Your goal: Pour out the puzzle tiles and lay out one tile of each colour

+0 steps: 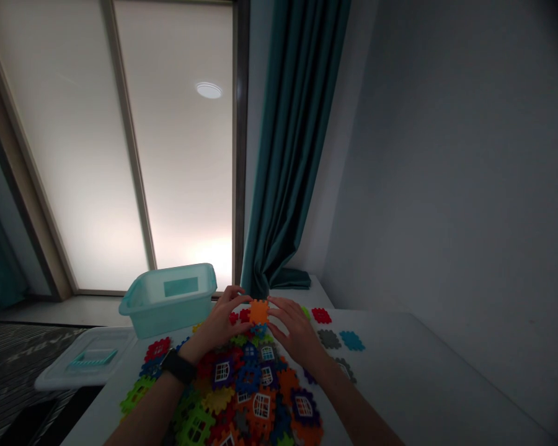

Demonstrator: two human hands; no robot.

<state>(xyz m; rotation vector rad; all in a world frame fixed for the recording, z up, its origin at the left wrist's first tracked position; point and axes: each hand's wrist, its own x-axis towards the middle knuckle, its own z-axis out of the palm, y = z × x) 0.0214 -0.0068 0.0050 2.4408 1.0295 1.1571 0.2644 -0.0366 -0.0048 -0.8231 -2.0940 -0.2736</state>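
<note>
An orange interlocking building tile (pixel 259 311) with notched edges is held up between my two hands. My left hand (pixel 224 320) grips its left side with thumb and fingers; a dark watch (pixel 178 367) is on that wrist. My right hand (pixel 294 325) has its fingertips closed on the tile's right edge. Red tiles (pixel 245 315) show just behind my left fingertips. Below both hands spreads a heap of notched tiles in several colours, among them a purple window tile (pixel 222 371) and an orange window tile (pixel 261 406).
A teal plastic bin (pixel 167 310) stands at the table's far left, with a clear lid (pixel 88 358) beside it. Loose red (pixel 321 316), grey (pixel 329 339) and blue (pixel 352 341) tiles lie right of my hands. A teal curtain (pixel 292 155) hangs behind the white table (pixel 400 371).
</note>
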